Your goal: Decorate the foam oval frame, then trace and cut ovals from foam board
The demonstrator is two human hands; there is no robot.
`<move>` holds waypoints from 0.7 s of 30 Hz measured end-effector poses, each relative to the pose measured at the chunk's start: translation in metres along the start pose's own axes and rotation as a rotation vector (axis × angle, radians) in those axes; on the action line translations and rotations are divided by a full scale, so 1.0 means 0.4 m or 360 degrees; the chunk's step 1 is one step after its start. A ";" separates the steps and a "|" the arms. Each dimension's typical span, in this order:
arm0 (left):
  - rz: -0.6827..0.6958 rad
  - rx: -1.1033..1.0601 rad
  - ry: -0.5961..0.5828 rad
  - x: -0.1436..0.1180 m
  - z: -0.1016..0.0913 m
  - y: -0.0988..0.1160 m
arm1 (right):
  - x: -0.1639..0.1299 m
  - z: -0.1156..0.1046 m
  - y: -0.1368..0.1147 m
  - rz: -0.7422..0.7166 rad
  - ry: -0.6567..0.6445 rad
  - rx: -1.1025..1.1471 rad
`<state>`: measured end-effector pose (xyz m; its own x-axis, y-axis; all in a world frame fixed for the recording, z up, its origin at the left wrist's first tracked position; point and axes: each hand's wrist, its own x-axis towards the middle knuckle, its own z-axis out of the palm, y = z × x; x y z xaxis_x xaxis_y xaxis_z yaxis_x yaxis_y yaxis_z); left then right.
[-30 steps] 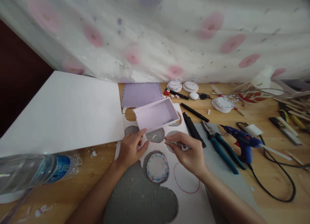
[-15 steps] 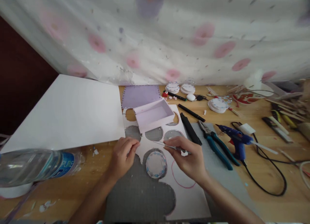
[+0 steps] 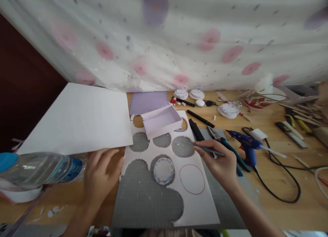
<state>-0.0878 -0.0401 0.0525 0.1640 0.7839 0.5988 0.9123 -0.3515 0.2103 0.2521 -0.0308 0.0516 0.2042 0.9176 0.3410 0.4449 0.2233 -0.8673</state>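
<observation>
Wooden table, cluttered; curtain behind. Large white sheet far left. Centre: white cut-out sheet on a grey cutting mat, several round holes gone. One red-outlined circle uncut, near the lower right of the sheet. Small decorated disc sits in the hole just left of it. Lilac open box rests on the sheet's far edge.

Right hand pinches a thin bladed tool, fingers closed on its handle. Tool's long axis runs roughly left-right, tip pointing left toward the upper round hole. The red circle lies just below and left of this hand, closer to it than to the other.

Left hand open, fingers spread, grasping nothing; hovers at the cut-out sheet's left edge, contact unclear. Water bottle lying beside it, blurred and cut off at frame edge.

Pliers and blue glue gun right of the hand; pliers partly hidden behind it. Tool tip too fine to make out.
</observation>
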 end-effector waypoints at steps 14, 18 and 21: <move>0.0732 -0.0132 -0.0106 0.147 0.261 0.083 | 0.024 0.031 0.030 -0.0170 0.0115 0.0063; 0.0836 -0.0137 -0.0044 0.124 0.233 0.096 | 0.041 0.057 0.047 -0.0352 0.0013 0.0025; 0.0836 -0.0123 -0.0049 0.116 0.226 0.104 | 0.055 0.086 0.054 -0.0408 -0.0056 -0.0080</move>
<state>-0.0081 0.0281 0.0192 0.6032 0.5064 0.6162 0.6744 -0.7364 -0.0550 0.2364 0.0055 0.0278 0.0491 0.8442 0.5338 0.5212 0.4342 -0.7347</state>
